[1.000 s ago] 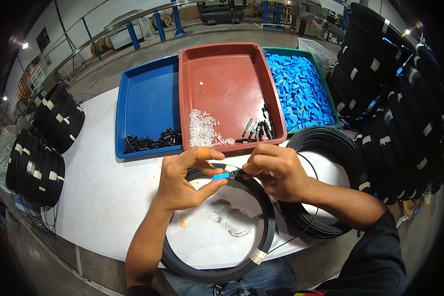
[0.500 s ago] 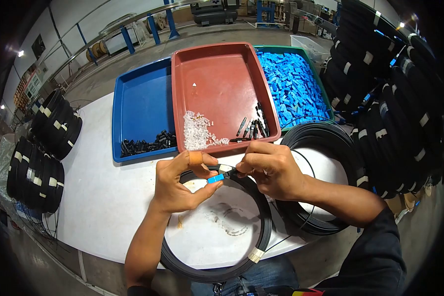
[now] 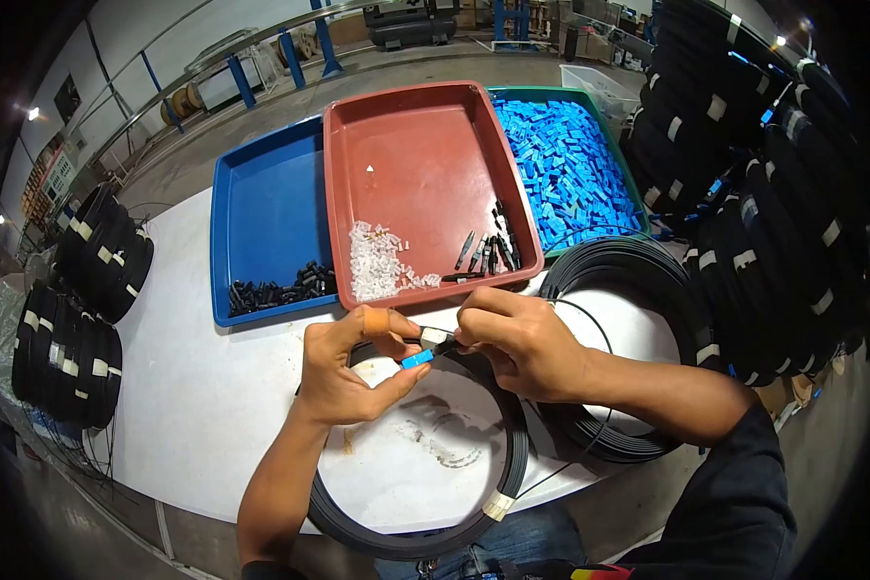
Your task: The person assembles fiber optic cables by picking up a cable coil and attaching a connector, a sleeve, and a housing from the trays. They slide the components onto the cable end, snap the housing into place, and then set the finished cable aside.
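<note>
My left hand [image 3: 353, 372] pinches a small blue connector piece [image 3: 418, 360] between thumb and fingers; a tan bandage wraps one of its fingers. At the right end of the blue piece, my right hand [image 3: 522, 343] closes on a black connector end [image 3: 445, 345], partly hidden by the fingers. A thin black cable [image 3: 604, 333] loops out to the right of that hand. Beneath both hands lies a ring of black cable [image 3: 514, 454], bound with white tape [image 3: 498, 506] near the table's front edge.
A thicker cable coil [image 3: 681, 319] lies at the right. Behind are a blue tray [image 3: 261, 193] of black parts, a red tray [image 3: 406, 145] of clear and black pieces, and a green tray [image 3: 614, 145] of blue pieces. Stacked coils [image 3: 783, 213] rise at right; more coils [image 3: 68, 353] stand left.
Both hands keep hold of the connector parts and have barely shifted against each other. The whole view has moved slightly, with the trays now a little further left.
</note>
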Demonstrator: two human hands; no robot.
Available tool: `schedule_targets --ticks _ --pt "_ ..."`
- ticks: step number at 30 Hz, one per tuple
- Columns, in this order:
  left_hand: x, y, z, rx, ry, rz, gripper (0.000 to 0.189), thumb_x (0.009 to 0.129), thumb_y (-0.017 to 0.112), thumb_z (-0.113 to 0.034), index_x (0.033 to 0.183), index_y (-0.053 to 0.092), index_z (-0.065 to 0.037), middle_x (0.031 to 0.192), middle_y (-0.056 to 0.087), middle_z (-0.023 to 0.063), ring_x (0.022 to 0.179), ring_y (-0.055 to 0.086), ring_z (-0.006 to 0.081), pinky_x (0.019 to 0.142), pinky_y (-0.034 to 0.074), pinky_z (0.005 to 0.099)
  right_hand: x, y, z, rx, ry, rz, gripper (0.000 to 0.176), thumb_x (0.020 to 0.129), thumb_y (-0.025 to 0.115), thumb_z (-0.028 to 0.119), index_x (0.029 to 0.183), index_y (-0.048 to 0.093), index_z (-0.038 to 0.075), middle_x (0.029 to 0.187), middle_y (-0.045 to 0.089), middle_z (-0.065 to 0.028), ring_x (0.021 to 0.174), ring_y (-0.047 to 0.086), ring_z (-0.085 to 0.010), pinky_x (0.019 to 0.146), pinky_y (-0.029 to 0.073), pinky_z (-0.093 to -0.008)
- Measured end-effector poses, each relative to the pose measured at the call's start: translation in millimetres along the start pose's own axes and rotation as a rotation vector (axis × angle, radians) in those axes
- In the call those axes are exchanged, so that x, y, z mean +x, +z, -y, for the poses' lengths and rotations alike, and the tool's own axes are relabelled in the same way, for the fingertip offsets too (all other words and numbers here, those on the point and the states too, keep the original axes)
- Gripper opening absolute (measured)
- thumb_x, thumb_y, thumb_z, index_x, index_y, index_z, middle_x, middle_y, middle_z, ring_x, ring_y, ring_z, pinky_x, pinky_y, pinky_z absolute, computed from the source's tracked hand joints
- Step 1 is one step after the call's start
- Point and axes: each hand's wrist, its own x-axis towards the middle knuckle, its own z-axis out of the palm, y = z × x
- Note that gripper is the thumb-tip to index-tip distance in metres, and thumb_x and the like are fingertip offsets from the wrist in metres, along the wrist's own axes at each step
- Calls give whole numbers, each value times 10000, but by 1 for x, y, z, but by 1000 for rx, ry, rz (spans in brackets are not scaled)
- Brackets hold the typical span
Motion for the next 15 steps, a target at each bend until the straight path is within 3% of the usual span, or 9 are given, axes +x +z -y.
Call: schedule_targets --ticks 3,5,8,15 --pt "0 1 1 -105 -62 -38 346 716 847 15 1018 676 5 921 746 103 776 761 164 713 598 244 -2 2 0 -26 -16 -29 359 658 733 -88 956 576 36 888 563 -106 782 631 -338 633 506 -427" --pt "1 2 1 -46 -27 -24 408 664 860 49 1012 655 -4 819 689 78 727 704 117 681 552 225 -2 1 -1 16 -14 -31 346 658 730 -89 945 581 33 881 563 -105 779 632 -333 630 505 -421" --pt "1 1 -1 2 -4 19 363 711 851 13 1027 672 8 919 747 100 772 761 160 721 596 238 -2 0 2 20 1 -26 331 650 714 -108 916 578 34 870 561 -102 776 633 -325 628 504 -415" --pt "1 1 2 -46 -10 -53 356 714 853 1 1020 674 10 919 745 105 766 760 165 673 602 249 1 1 1 41 32 -40 329 617 684 -142 869 564 32 865 555 -95 743 620 -311 618 503 -408"
